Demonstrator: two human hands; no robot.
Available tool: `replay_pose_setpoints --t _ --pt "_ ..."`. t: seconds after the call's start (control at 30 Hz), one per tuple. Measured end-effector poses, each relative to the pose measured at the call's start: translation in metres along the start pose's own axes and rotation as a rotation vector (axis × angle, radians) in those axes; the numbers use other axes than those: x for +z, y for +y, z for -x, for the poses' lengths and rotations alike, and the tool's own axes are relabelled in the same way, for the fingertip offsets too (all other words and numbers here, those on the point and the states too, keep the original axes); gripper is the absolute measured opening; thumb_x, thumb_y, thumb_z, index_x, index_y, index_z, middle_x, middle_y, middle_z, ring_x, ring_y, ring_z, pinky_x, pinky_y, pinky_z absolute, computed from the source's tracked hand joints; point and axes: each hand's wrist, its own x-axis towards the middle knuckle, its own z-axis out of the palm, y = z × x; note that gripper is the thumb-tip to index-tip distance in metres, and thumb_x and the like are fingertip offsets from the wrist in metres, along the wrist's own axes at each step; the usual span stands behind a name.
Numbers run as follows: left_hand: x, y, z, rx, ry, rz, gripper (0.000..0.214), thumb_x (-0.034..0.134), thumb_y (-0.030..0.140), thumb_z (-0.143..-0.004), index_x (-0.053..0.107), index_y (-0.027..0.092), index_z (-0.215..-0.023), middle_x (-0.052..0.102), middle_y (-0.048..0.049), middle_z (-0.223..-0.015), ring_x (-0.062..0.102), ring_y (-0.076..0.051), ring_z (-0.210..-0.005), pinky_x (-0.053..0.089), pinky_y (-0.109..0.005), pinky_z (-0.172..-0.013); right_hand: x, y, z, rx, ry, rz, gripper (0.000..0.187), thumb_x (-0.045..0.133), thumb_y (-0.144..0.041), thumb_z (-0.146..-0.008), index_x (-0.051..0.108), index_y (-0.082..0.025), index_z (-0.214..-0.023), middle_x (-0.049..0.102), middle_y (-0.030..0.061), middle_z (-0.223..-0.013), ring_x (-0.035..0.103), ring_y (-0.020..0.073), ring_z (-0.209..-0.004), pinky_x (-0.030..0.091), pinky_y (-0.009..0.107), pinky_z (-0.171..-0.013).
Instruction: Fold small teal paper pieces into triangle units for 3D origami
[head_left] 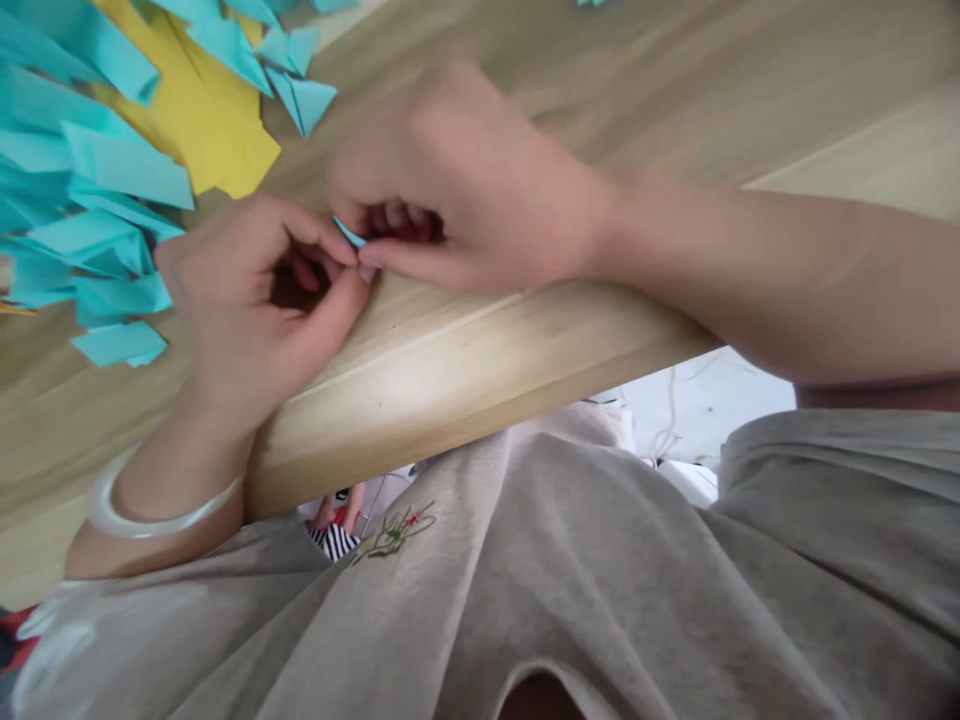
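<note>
A small piece of blue paper (349,233) shows between my fingertips, mostly hidden by them. My left hand (259,290), with a white bangle on its wrist, pinches the paper's near side. From the right, my right hand (472,190) closes its thumb and curled fingers on the same piece, and the fingertips of both hands meet there. Just beyond my left hand lie many folded blue paper pieces (127,165) in a loose heap. A small folded blue triangle (302,100) rests on the table past the hands.
Yellow paper sheets (217,130) lie partly under the blue pieces. The wooden table (465,350) ends in a rounded edge close to my body. Below that edge, a striped cloth (334,541) and a white surface (705,400) are visible.
</note>
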Motion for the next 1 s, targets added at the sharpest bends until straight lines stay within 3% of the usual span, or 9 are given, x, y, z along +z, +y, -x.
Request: replay_pose_setpoints --t 0.07,0.17,0.27,0.43,0.53,0.77,1.0 --pt "-0.001 -0.002 0.0 0.092 -0.001 0.017 0.01 0.073 0.024 -0.077 0.066 0.017 -0.08 0.062 0.0026 -0.07 0.052 -0.007 -0.061 0.036 -0.022 -0.056 0.002 0.0 -0.001 0.003 -0.003 -0.008 0.048 0.027 -0.042 -0.095 0.058 -0.006 -0.089 0.058 -0.0089 -0.085 0.047 0.0004 -0.081 0.037 0.022 -0.074" --pt "-0.002 -0.002 -0.002 0.142 0.001 0.008 0.008 0.073 0.02 -0.078 0.065 0.017 -0.081 0.062 0.0033 -0.07 0.051 -0.006 -0.058 0.037 -0.02 -0.053 0.001 -0.004 -0.005 0.032 -0.016 -0.039 0.029 0.038 -0.032 -0.094 0.059 -0.012 -0.091 0.058 -0.0066 -0.082 0.047 0.001 -0.077 0.038 0.02 -0.072" --pt "-0.004 0.003 -0.004 0.192 0.0 -0.02 0.009 0.072 0.017 -0.079 0.064 0.018 -0.081 0.062 0.0041 -0.071 0.05 -0.004 -0.057 0.038 -0.02 -0.052 -0.004 -0.013 -0.01 0.11 -0.136 -0.032 0.016 0.043 -0.021 -0.095 0.056 -0.012 -0.091 0.057 -0.0011 -0.082 0.05 0.0058 -0.079 0.041 0.021 -0.074" --pt "-0.007 0.011 -0.007 0.213 -0.03 -0.057 0.008 0.067 0.017 -0.083 0.062 0.023 -0.081 0.061 0.0051 -0.07 0.05 -0.006 -0.055 0.038 -0.023 -0.05 -0.01 -0.021 -0.015 0.193 -0.3 0.016 0.017 0.039 -0.023 -0.1 0.051 -0.011 -0.098 0.057 0.0033 -0.09 0.052 0.0101 -0.085 0.039 0.023 -0.075" --pt "-0.008 0.012 -0.008 0.245 -0.019 -0.056 0.008 0.067 0.015 -0.082 0.061 0.02 -0.079 0.06 0.0058 -0.068 0.048 -0.005 -0.054 0.037 -0.021 -0.05 -0.006 -0.019 -0.012 0.165 -0.281 0.03 0.021 0.034 -0.025 -0.101 0.05 -0.011 -0.098 0.056 0.0031 -0.088 0.051 0.0095 -0.083 0.037 0.023 -0.074" --pt "-0.008 0.008 -0.008 0.278 -0.015 -0.059 0.009 0.068 0.013 -0.081 0.06 0.018 -0.08 0.058 0.0062 -0.067 0.049 -0.003 -0.055 0.037 -0.016 -0.052 0.003 -0.01 -0.005 0.048 -0.08 -0.061 0.02 0.039 -0.024 -0.1 0.052 -0.011 -0.093 0.056 0.0011 -0.083 0.048 0.0067 -0.076 0.035 0.021 -0.072" --pt "-0.007 0.008 -0.007 0.257 -0.009 -0.039 0.008 0.066 0.015 -0.081 0.059 0.019 -0.08 0.058 0.0062 -0.066 0.048 -0.005 -0.054 0.038 -0.017 -0.051 0.002 -0.011 -0.007 0.074 -0.107 -0.046 0.02 0.04 -0.023 -0.099 0.052 -0.01 -0.089 0.054 0.0009 -0.08 0.047 0.0067 -0.075 0.036 0.021 -0.072"
